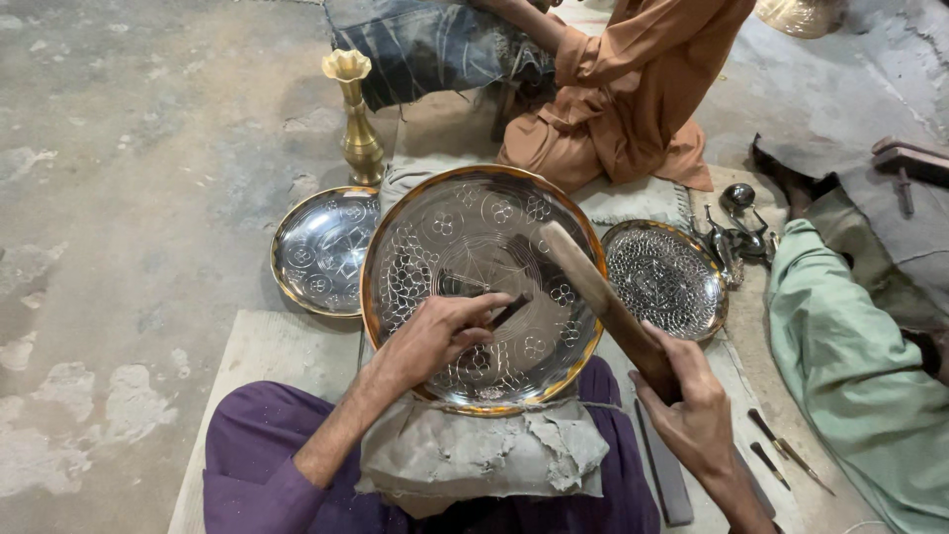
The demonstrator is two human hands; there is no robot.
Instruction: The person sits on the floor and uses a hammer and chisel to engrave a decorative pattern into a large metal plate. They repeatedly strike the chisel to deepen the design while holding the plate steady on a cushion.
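Engraved metal plate (474, 247) is large and round, with a silver-coloured face and a brass-coloured rim. It rests tilted on a grey cloth-wrapped pad (484, 450) over the person's lap, in purple clothing, at the middle of the floor mat. Its surface carries flower medallions near the rim, a patch of small scale-like cells on the left part, and straight lines meeting in the centre.

Left hand (440, 331) lies on the lower part of the plate, its fingers pressed together around a dark chisel (506, 312), whose tip touches the metal. Right hand (692, 405) is closed in a fist on the handle of a wooden mallet (593, 287), which is raised above the plate's right side, its head pointing up and left.

Just left of the big plate lies a smaller engraved dish (316, 252), partly covered by the plate's rim. Behind it stands a brass vase (358, 119). At the right a densely patterned dish (667, 282) lies, also partly hidden by the plate and the mallet. Some thin tools (781, 450) rest at the mat's right edge, hard to make out. A person in orange (633, 89) sits at the far side, cut off by the top edge; a green sleeve (850, 366) is cut off at the right.
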